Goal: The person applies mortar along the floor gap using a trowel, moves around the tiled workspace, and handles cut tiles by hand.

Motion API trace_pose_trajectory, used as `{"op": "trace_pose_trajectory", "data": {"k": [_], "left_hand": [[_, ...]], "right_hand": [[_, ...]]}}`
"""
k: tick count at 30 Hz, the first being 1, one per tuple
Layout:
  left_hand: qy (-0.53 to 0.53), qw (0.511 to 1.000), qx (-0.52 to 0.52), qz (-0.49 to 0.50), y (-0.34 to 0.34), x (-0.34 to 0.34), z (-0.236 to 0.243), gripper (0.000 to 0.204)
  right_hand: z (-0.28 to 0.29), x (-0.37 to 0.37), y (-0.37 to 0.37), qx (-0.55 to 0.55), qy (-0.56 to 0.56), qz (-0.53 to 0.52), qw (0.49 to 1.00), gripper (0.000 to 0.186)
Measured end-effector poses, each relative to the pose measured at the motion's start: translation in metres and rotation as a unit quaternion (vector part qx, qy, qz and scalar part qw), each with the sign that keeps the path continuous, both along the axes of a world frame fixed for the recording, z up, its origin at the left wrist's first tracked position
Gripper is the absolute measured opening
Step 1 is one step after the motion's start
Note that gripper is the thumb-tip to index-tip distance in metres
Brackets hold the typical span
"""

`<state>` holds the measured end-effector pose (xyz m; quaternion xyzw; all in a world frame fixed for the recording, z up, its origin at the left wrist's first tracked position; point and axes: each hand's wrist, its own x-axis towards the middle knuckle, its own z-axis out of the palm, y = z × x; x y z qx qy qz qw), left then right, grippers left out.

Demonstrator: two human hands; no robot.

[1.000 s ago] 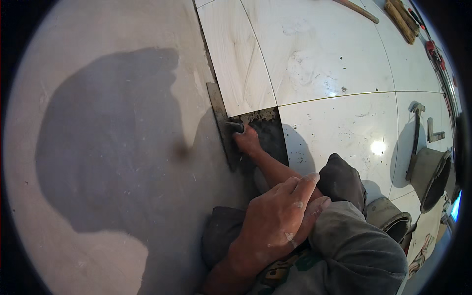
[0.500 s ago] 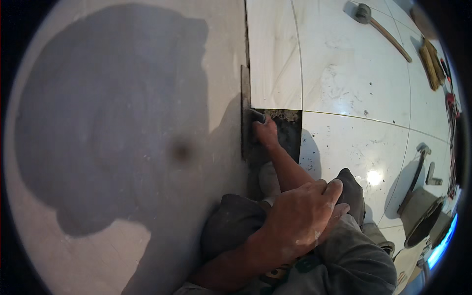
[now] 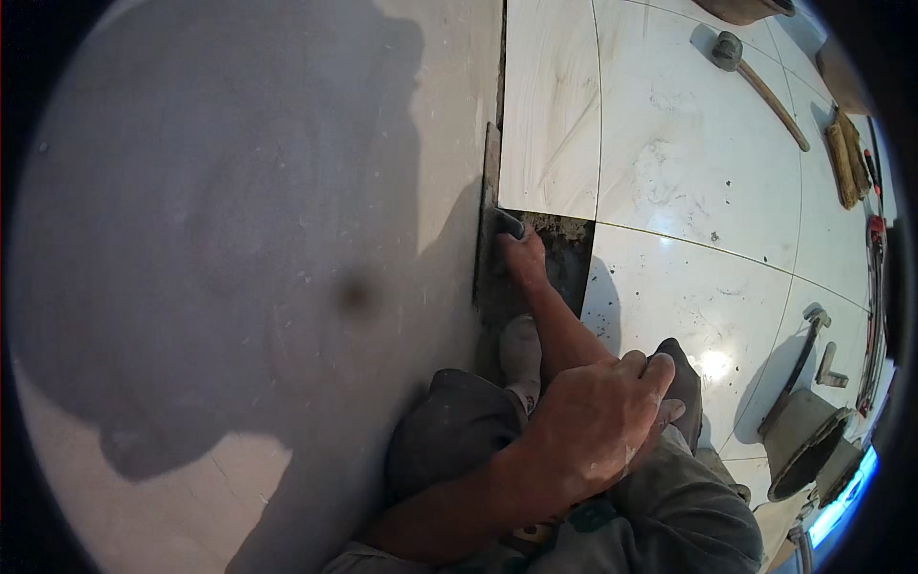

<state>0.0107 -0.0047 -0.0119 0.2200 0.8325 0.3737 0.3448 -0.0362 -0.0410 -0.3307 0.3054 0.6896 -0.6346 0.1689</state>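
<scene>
My right hand (image 3: 524,260) is closed around the dark handle of a flat steel trowel (image 3: 489,167). The trowel's long narrow blade stands on edge along the foot of the pale wall (image 3: 382,191), beside the corner of a white tile (image 3: 550,115). Below that hand lies a dark, untiled gap (image 3: 569,263) with rough mortar at its far edge. My left hand (image 3: 612,411) crosses over my right forearm, above my knees. Its fingers are curled in, and whatever they may hold is hidden.
White floor tiles (image 3: 698,124) with dark crumbs spread to the right. On them lie a mallet (image 3: 760,84), brownish gloves (image 3: 843,158), a hammer (image 3: 798,354) and a small metal angle piece (image 3: 830,368). A grey bucket (image 3: 803,440) lies tipped at the lower right. My shod foot (image 3: 521,354) is beside the gap.
The whole view has shifted slightly, bringing a container into the top right edge. My right hand and the trowel stay nearly in place against the wall; my left hand remains curled.
</scene>
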Motion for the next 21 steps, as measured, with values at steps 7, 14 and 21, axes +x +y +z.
{"op": "trace_pose_trajectory", "data": {"k": [7,14,21], "left_hand": [[0.011,1.000,0.000,-0.004,0.000,0.001,0.000,0.038],[0.006,1.000,0.000,-0.003,0.002,0.001,-0.003,0.037],[0.016,1.000,-0.015,-0.001,0.000,0.002,0.002,0.037]], "right_hand": [[0.009,-0.001,0.004,-0.055,-0.025,0.025,0.998,0.046],[-0.005,0.003,0.006,-0.035,-0.019,0.031,0.999,0.049],[0.006,0.007,0.002,-0.053,0.003,0.022,0.998,0.052]]}}
